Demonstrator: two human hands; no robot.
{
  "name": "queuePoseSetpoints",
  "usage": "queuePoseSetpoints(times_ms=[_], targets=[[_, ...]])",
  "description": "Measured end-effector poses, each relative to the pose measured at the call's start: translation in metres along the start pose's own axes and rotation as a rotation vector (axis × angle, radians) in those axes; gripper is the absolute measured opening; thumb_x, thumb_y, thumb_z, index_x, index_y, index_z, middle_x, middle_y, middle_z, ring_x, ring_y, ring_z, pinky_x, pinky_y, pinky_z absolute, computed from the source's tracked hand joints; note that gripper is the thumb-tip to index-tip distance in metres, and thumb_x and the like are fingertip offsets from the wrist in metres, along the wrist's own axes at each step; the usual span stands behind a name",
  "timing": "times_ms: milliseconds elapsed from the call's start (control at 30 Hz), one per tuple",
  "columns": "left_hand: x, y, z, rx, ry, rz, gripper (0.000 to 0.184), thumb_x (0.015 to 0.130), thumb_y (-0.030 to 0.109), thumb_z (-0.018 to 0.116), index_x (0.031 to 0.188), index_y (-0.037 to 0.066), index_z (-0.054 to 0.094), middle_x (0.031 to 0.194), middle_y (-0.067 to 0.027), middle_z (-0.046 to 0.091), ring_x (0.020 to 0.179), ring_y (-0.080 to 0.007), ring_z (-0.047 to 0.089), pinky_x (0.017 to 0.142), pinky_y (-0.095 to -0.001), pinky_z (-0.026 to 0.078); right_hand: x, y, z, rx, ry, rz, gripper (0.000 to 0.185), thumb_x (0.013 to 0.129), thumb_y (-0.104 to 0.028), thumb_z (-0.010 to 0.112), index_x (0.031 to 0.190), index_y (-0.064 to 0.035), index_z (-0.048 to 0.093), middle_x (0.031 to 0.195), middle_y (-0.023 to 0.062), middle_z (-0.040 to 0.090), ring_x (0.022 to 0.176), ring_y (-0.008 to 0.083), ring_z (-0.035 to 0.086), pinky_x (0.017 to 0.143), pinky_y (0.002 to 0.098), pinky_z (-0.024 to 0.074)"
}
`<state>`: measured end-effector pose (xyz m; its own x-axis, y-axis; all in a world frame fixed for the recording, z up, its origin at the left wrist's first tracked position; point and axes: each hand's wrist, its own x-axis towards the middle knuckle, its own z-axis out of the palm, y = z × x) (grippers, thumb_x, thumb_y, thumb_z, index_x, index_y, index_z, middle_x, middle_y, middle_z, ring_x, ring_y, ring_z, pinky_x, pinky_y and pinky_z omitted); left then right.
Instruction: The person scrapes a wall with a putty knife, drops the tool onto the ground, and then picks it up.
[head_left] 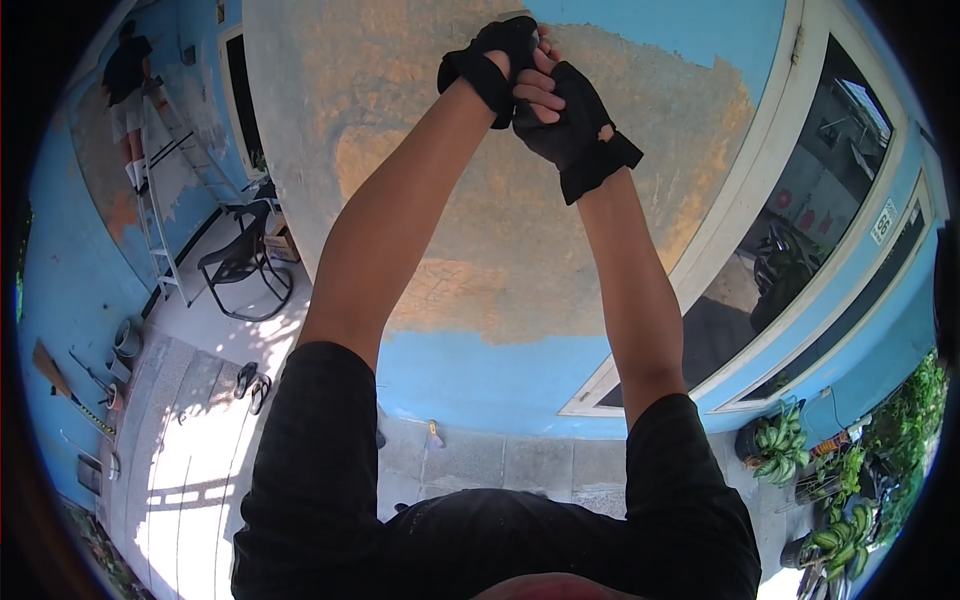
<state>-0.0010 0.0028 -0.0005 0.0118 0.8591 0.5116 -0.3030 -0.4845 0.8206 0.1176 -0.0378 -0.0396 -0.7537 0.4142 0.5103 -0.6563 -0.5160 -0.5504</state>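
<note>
Hands (562,115) in black fingerless gloves (508,42) meet near rough, patchy wall (500,225).

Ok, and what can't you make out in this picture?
Head view: whether the left hand or right hand holds anything; their curled fingers and overlap hide it.
Head view: what the person by the ladder may be holding; too small.
Head view: the smaller print on the sign; too small.
Head view: the rest of the greenery; cut off by the dark right edge.
</note>
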Motion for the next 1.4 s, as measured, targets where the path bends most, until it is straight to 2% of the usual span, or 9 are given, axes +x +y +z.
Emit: queuePoseSetpoints(times_ms=[367,433,767,1000,1067,1133,1167,1333,1400], targets=[[-0.018,-0.006,0.013,-0.014,0.058,-0.023,0.034,0.098,0.039,0.045,0.096,0.006,0.054,0.071,-0.0019,0.058,0.072,-0.0172,0.062,0.061,-0.0281,0.054,-0.017,-0.001,-0.004,-0.023,0.104,0.002,0.015,0.101,-0.017,0.048,0.089,-0.0240,0.054,0.059,-0.0043,0.043,0.043,0.0071,0.038,0.034,0.0210,0.0284],[-0.018,-0.009,0.006,-0.022,-0.007,-0.004,0.033,0.099,0.038,0.044,0.097,0.007,0.053,0.073,-0.0019,0.058,0.072,-0.0163,0.061,0.061,-0.0273,0.055,-0.019,0.001,-0.008,-0.064,0.000,-0.010,0.010,0.101,-0.014,0.045,0.096,-0.0182,0.053,0.063,-0.0026,0.043,0.044,0.0067,0.039,0.033,0.0200,0.0294],[0.002,0.004,-0.008,0.074,0.010,0.014,0.027,0.097,0.035,0.046,0.094,0.010,0.056,0.077,0.0001,0.059,0.075,-0.0153,0.061,0.063,-0.0248,0.057,0.000,-0.005,0.001,-0.045,-0.134,0.016,0.011,0.101,-0.012,0.044,0.094,-0.0146,0.051,0.064,-0.0019,0.044,0.046,0.0067,0.041,0.036,0.0198,0.0322],[0.031,-0.003,-0.039,0.079,-0.111,0.046,0.025,0.095,0.033,0.049,0.092,0.010,0.057,0.077,0.0011,0.058,0.077,-0.0148,0.061,0.065,-0.0259,0.055,0.005,0.003,0.009,-0.051,0.013,-0.008,0.014,0.102,-0.015,0.043,0.093,-0.0175,0.053,0.063,-0.0029,0.043,0.048,0.0069,0.042,0.037,0.0210,0.0317],[0.015,0.015,-0.022,0.223,-0.026,0.078,0.023,0.094,0.032,0.050,0.090,0.011,0.057,0.077,0.0019,0.058,0.079,-0.0139,0.061,0.067,-0.0261,0.054,0.010,0.002,0.004,-0.054,-0.015,-0.008,0.016,0.103,-0.017,0.041,0.093,-0.0184,0.053,0.062,-0.0028,0.043,0.046,0.0075,0.041,0.036,0.0218,0.0311],[0.010,0.020,-0.018,0.058,-0.023,-0.013,0.023,0.094,0.032,0.051,0.087,0.011,0.056,0.075,0.0021,0.057,0.076,-0.0137,0.060,0.066,-0.0257,0.053,0.019,0.001,0.008,0.018,-0.034,0.000,0.017,0.103,-0.018,0.041,0.093,-0.0192,0.055,0.062,-0.0028,0.043,0.044,0.0076,0.039,0.035,0.0218,0.0314],[0.006,0.023,-0.025,0.038,-0.197,0.054,0.022,0.093,0.031,0.053,0.087,0.011,0.056,0.074,0.0021,0.057,0.073,-0.0133,0.059,0.062,-0.0254,0.053,0.019,0.005,0.008,0.021,-0.024,0.005,0.017,0.103,-0.018,0.041,0.093,-0.0192,0.055,0.062,-0.0028,0.043,0.044,0.0076,0.039,0.035,0.0218,0.0314],[-0.017,0.035,-0.018,-0.027,-0.296,0.047,0.022,0.089,0.032,0.060,0.091,0.010,0.058,0.078,0.0018,0.059,0.072,-0.0118,0.059,0.061,-0.0237,0.053,0.017,0.011,0.009,-0.004,-0.054,-0.039,0.021,0.103,-0.018,0.040,0.090,-0.0191,0.057,0.060,-0.0024,0.043,0.044,0.0078,0.039,0.035,0.0214,0.0314],[-0.008,0.028,-0.016,0.072,-0.016,-0.058,0.024,0.089,0.032,0.060,0.095,0.008,0.059,0.080,0.0011,0.060,0.072,-0.0126,0.060,0.063,-0.0242,0.055,0.023,0.012,0.010,0.048,-0.056,-0.037,0.021,0.103,-0.017,0.040,0.090,-0.0189,0.057,0.061,-0.0021,0.043,0.044,0.0078,0.039,0.035,0.0214,0.0312]])
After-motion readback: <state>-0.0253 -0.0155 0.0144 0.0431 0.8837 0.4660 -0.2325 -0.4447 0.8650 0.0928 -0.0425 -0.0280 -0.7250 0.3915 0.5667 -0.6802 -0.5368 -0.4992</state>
